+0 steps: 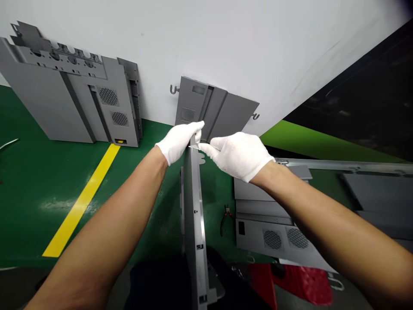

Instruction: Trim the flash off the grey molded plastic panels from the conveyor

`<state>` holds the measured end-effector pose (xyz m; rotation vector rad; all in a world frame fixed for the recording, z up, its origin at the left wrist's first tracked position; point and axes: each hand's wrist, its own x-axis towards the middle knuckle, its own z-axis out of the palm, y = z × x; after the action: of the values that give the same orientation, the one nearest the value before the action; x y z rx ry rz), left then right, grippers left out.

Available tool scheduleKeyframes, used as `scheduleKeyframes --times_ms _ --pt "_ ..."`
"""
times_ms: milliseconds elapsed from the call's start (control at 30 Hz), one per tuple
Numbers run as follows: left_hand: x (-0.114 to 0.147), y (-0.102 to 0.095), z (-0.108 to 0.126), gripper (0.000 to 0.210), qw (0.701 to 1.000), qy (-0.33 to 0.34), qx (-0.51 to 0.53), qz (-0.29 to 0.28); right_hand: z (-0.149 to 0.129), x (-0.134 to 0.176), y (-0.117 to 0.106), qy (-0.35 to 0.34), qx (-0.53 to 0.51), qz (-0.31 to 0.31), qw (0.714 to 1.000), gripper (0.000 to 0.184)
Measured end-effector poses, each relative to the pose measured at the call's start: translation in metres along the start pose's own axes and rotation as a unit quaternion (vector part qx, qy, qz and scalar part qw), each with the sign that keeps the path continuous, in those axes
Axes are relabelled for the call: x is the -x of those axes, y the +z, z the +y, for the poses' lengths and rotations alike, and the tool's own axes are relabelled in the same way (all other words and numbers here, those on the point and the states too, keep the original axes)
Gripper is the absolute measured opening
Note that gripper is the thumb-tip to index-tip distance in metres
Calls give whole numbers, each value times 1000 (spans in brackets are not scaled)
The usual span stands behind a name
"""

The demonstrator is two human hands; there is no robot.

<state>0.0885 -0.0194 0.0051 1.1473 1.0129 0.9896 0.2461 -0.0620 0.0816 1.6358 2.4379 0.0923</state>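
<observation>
A grey sheet-metal panel (pixel 195 198) stands on edge in front of me, its narrow side facing up. Around its far end, my left hand (pixel 180 140), in a white glove, is closed with the thumb stretched forward. My right hand (pixel 240 154), also gloved in white, is closed on a small thin pointed blade (pixel 193 147). The blade's tip lies at the panel's far edge, close to my left fingers. Whatever handle it has is hidden inside my right fist. Slots and small cutouts run along the panel's narrow side.
Grey panels with round mesh vents lean on the white wall (pixel 155 38): a large one (pixel 74 103) left, a smaller one (pixel 222 107) ahead. Pliers (pixel 226 219) lie on the green floor beside another vented panel (pixel 267 224). A red object (pixel 303 284) is at lower right.
</observation>
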Motion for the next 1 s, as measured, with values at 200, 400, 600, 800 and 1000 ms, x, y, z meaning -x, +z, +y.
scheduleKeyframes --times_ms 200,400,600,800,1000 --pt "0 1 1 43 1000 -13 8 0 -1 4 0 1 12 11 1000 73" --pt "1 -2 2 42 1000 2 -23 4 1 -2 3 13 -17 6 1000 75" --pt "2 -1 2 42 1000 -1 -19 9 3 -2 0 1 -5 -2 1000 74" --pt "0 0 0 41 1000 7 -20 19 6 0 -3 -15 13 4 1000 71" --pt "3 0 3 41 1000 -23 -1 11 7 2 -5 -36 15 9 999 67"
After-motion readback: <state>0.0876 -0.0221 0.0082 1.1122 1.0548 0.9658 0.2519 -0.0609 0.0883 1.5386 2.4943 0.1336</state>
